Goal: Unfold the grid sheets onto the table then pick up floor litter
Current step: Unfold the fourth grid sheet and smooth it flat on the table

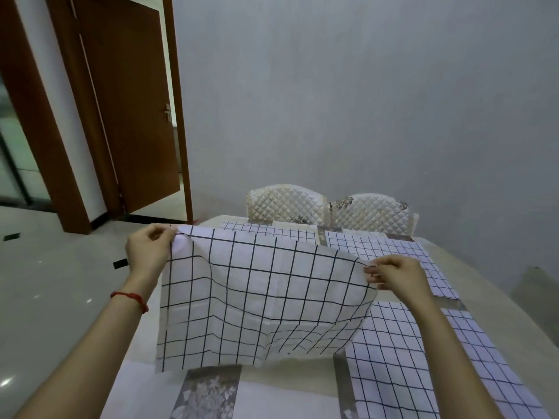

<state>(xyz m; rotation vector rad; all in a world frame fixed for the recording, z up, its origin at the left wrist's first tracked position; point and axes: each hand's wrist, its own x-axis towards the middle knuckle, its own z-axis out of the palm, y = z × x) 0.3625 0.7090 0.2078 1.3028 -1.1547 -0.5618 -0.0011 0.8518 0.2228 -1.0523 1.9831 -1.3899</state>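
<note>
A plain grey wall (363, 101) fills the far side of the room, with a brown wooden door (127, 110) standing open at the far left above a glossy pale tiled floor (54, 282). The long table (472, 267), covered in a pale cloth with grey floral panels, runs from the near edge toward two chairs with cream quilted covers (329, 208) at its far end. Several white grid sheets with thin dark lines (402, 352) already lie flat on the table along its right side and far end. One more white grid sheet (257, 297) is held up in the air above the near left part of the table, sagging in the middle, its lower edge hanging just over the cloth. The left hand (149, 249), with a red string bracelet (133, 299) on its wrist, pinches the sheet's far left corner between thumb and fingers. The right hand (396, 275) pinches the sheet's right corner in the same way. Two small dark pieces (120, 263) lie on the floor to the left of the table.
</note>
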